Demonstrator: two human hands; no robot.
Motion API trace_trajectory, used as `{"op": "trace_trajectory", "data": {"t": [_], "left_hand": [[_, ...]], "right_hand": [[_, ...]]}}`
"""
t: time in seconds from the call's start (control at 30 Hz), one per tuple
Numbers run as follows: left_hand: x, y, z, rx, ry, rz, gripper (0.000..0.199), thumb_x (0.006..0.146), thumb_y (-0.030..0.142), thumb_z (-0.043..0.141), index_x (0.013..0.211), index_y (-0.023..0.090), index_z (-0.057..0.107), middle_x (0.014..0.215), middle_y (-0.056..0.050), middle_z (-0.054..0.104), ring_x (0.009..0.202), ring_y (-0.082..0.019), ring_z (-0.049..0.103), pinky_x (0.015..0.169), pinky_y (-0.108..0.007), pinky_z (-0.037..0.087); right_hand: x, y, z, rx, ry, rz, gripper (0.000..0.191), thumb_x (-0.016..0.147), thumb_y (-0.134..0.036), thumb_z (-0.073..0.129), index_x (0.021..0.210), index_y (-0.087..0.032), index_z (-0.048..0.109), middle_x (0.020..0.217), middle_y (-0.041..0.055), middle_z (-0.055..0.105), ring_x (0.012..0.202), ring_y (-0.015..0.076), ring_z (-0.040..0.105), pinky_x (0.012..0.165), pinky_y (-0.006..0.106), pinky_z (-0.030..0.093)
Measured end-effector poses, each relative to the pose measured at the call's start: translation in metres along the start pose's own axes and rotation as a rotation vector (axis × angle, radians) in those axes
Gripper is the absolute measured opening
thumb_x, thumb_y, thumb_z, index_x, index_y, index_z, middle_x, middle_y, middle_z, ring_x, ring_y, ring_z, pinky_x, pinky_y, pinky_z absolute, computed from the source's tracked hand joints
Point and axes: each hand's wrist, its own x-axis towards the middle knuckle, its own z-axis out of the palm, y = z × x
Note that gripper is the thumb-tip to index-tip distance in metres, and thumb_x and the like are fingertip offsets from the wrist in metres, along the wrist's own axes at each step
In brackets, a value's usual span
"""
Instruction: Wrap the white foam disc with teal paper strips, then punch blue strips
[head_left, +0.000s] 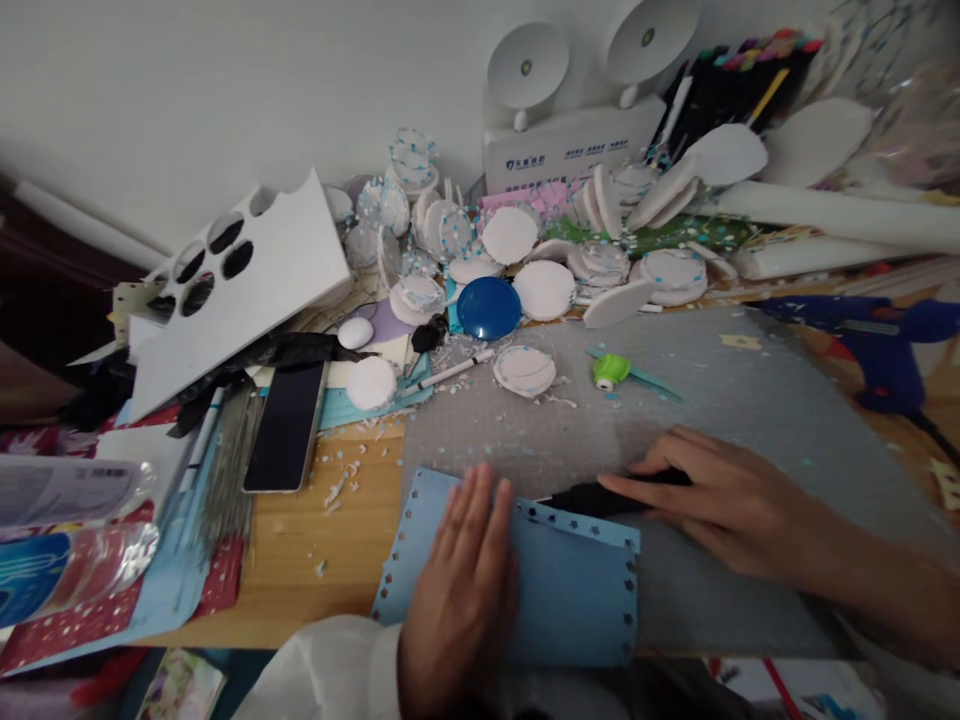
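Observation:
A blue paper sheet (566, 600) with small flower-shaped holes along its edges lies at the front of the grey cutting mat (720, 420). My left hand (469, 580) rests flat on the sheet, its fingers stretched out and pointing away from me. In my right hand (705, 495) is a black craft knife (589, 498), held nearly level, its thin tip at the sheet's top edge beside the row of holes. A strip along that top edge looks partly separated from the sheet.
Many white foam discs (510, 235) are heaped behind the mat, with a blue round lid (489, 308). A phone (286, 428) lies at the left, near a foam board with holes (247, 290). A blue glue gun (877, 330) is at the right, a plastic bottle (67, 530) at far left.

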Motion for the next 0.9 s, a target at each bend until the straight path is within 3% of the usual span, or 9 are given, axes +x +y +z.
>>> {"op": "trace_trajectory", "data": {"t": [0.07,0.17,0.63,0.9], "left_hand": [[-0.002,-0.002,-0.003,0.068,0.009,-0.13,0.069,0.094,0.03,0.047,0.151,0.007,0.018,0.154,-0.022,0.031,0.146,-0.035,0.02,0.11,-0.054,0.039],[-0.006,-0.005,-0.004,0.096,-0.042,-0.171,0.075,0.091,0.044,0.051,0.149,0.005,0.024,0.155,-0.023,0.027,0.145,-0.038,0.02,0.109,-0.057,0.038],[-0.009,-0.004,0.0,0.098,-0.04,-0.172,0.075,0.091,0.043,0.049,0.149,0.004,0.022,0.157,-0.021,0.023,0.147,-0.035,0.018,0.111,-0.051,0.037],[-0.018,-0.015,-0.009,0.153,-0.013,-0.207,0.086,0.088,0.053,0.051,0.149,0.001,0.02,0.156,-0.024,0.024,0.146,-0.035,0.02,0.11,-0.049,0.036]], "right_hand": [[-0.004,-0.001,0.0,0.002,-0.006,0.027,0.047,0.093,-0.015,0.049,0.137,-0.029,0.051,0.091,0.0056,0.057,0.08,0.0156,0.055,0.066,0.028,0.047],[-0.005,-0.002,0.001,0.005,0.003,0.033,0.048,0.092,-0.013,0.048,0.137,-0.03,0.052,0.091,0.0057,0.058,0.079,0.0157,0.056,0.066,0.028,0.047],[0.041,-0.02,0.02,-0.042,0.058,-0.002,0.044,0.088,-0.008,0.045,0.127,-0.022,0.062,0.087,0.0096,0.059,0.079,0.0207,0.054,0.068,0.033,0.047],[0.052,-0.025,0.021,-0.015,0.066,-0.004,0.041,0.089,-0.017,0.049,0.128,-0.021,0.062,0.087,0.0095,0.06,0.078,0.0207,0.057,0.067,0.033,0.048]]}}
